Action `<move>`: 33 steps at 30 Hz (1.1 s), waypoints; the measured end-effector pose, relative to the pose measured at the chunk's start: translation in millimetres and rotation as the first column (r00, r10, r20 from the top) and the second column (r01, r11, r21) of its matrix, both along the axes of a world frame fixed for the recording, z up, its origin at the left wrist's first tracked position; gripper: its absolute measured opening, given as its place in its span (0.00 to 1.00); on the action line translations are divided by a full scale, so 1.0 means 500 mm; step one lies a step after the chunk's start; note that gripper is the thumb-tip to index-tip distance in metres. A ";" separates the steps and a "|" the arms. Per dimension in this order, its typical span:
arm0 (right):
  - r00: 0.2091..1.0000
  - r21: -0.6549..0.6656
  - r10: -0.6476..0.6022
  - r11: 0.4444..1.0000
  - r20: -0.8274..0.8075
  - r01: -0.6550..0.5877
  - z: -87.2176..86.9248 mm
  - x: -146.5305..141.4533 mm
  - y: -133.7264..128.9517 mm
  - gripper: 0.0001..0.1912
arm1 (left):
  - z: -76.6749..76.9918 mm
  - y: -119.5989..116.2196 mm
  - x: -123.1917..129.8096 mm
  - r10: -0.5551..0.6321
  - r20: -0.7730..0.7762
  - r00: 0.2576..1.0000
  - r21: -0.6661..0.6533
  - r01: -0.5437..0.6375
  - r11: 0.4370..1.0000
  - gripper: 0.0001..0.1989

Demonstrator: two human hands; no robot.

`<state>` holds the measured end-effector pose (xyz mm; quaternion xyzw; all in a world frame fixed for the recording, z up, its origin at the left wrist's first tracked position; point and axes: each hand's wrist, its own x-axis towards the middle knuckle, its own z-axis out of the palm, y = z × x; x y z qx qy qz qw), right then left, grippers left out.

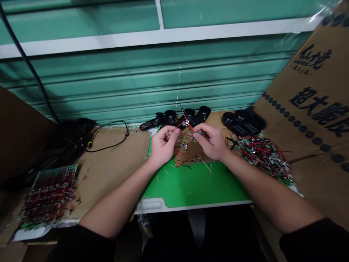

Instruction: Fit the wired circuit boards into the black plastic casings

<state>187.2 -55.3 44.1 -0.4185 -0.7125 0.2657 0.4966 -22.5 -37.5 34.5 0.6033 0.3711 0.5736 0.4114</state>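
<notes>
Nearest, dark sleeves. Above a green mat, left hand curled nearly shut, any hold hidden; right hand pinched closed on a red wire, its long axis running far-left to near-right, between both hands, nearer the right.

Wires are red and black, the mat green, the shutter teal.
</notes>
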 end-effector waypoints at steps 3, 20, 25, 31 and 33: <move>0.999 -0.027 0.030 0.999 0.021 -0.029 -0.001 0.000 -0.001 0.16 | -0.002 -0.002 0.001 0.003 -0.017 1.000 0.013 -0.003 1.000 0.22; 0.996 -0.136 0.054 0.990 0.073 -0.044 0.006 0.006 0.011 0.16 | 0.040 0.015 -0.035 -0.035 0.014 0.999 0.011 0.035 0.999 0.24; 0.967 -0.269 -0.009 0.961 -0.255 -0.062 0.015 0.007 0.024 0.23 | 0.099 0.051 -0.156 -0.543 -0.414 0.731 -0.260 0.477 0.840 0.16; 0.927 -0.395 -0.005 0.906 -0.374 -0.155 0.005 -0.001 0.036 0.35 | 0.068 0.115 -0.317 -0.617 -0.588 0.523 -0.467 0.404 0.787 0.12; 0.922 -0.418 0.000 0.891 -0.386 -0.175 0.001 -0.004 0.036 0.37 | 0.033 0.120 -0.351 -0.507 -0.618 0.601 -0.401 0.313 0.861 0.14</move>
